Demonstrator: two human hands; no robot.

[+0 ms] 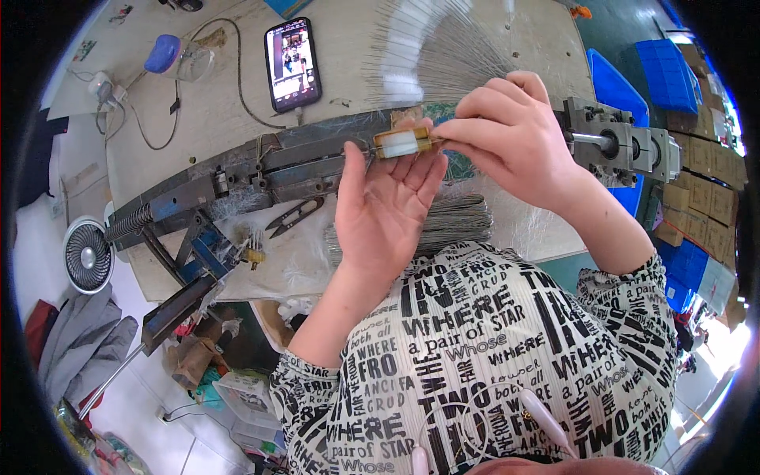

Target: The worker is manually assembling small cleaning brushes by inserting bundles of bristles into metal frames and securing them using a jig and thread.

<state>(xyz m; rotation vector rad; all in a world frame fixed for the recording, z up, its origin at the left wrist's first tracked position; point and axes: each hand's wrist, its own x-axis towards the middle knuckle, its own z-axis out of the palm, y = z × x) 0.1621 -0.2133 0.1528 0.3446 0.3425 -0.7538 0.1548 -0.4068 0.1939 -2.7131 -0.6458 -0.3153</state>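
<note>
A small brass-coloured spool [401, 143] wound with white thread sits at the upper middle, over the machine's metal bar. My left hand [385, 207] is palm up beneath it, fingers stretched out behind the spool and thumb apart. From the right, my right hand [514, 138] pinches at the thin end of the spool; the exact grip is partly hidden by its fingers. Beyond the spool, a fan of thin grey wires [463, 59] with a white band lies spread over the table. A bundle of similar wires [455, 220] rests close to my body.
A long dark machine bar [305, 158] crosses the table, with a metal clamp block [602, 131] at its right. Black thread snips [295, 217] lie in front of it. A phone [293, 65], a blue-lidded jar [184, 58] and cables are behind. A fan [87, 255] stands at the left.
</note>
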